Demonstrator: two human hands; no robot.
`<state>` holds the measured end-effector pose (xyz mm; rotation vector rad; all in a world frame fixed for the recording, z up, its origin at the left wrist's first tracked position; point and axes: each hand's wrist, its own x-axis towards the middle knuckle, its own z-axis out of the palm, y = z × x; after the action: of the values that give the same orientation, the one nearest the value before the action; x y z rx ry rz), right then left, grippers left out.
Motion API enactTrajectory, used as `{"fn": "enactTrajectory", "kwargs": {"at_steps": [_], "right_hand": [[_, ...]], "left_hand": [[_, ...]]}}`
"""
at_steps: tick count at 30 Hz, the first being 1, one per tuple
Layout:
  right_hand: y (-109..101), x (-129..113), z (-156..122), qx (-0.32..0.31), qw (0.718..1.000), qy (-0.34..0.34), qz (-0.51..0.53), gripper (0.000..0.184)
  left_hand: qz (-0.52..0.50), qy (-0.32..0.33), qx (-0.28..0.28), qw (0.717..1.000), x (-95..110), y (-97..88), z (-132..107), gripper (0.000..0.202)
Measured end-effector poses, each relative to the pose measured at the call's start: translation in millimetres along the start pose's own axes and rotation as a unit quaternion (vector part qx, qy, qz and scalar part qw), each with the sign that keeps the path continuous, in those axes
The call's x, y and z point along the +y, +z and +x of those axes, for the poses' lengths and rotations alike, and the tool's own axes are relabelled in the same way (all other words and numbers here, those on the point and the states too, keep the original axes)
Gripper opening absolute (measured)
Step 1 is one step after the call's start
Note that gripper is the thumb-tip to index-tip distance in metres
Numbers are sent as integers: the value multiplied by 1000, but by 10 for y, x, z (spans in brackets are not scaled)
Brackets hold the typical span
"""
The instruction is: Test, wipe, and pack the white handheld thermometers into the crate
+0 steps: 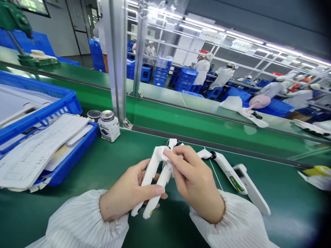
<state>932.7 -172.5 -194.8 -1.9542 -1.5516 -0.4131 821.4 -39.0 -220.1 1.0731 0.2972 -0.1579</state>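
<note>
Head view: hands [192, 175] grip cloth-draped white plastic handles [151, 177].

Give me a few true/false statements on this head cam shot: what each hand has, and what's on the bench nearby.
1. The left hand grips a white two-pronged plastic part. True.
2. The right hand is empty. False: it pinches a white cloth against the part.
3. A small bottle with a metal cap stands on the green bench left of the hands. True.
4. The papers lie in a red crate. False: they lie in a blue crate.
5. A white device with a green strip lies right of the hands. True.
</note>
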Motion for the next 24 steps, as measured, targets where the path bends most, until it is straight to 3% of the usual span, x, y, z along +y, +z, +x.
{"fn": "enactTrajectory", "kwargs": {"at_steps": [5,10,14,16,20,24], "right_hand": [[-31,15,-71,-205,977,-61,-16,29],[-18,158,-29,-143,984,-79,-69,30],[-33,79,6,-269,958,-98,32,13],[-49,75,54,-294,949,-106,40,11],[-103,308,221,-176,976,-94,-88,31],[-255,517,320,-20,988,-30,-150,28]], "left_hand": [[90,72,23,993,-83,81,117,33],[15,-36,20,999,-120,37,118,55],[78,13,31,996,-121,-28,130,49],[88,17,19,996,-123,-51,126,43],[3,-33,6,999,-104,-74,81,52],[-17,-38,28,999,-69,-73,35,59]]}}
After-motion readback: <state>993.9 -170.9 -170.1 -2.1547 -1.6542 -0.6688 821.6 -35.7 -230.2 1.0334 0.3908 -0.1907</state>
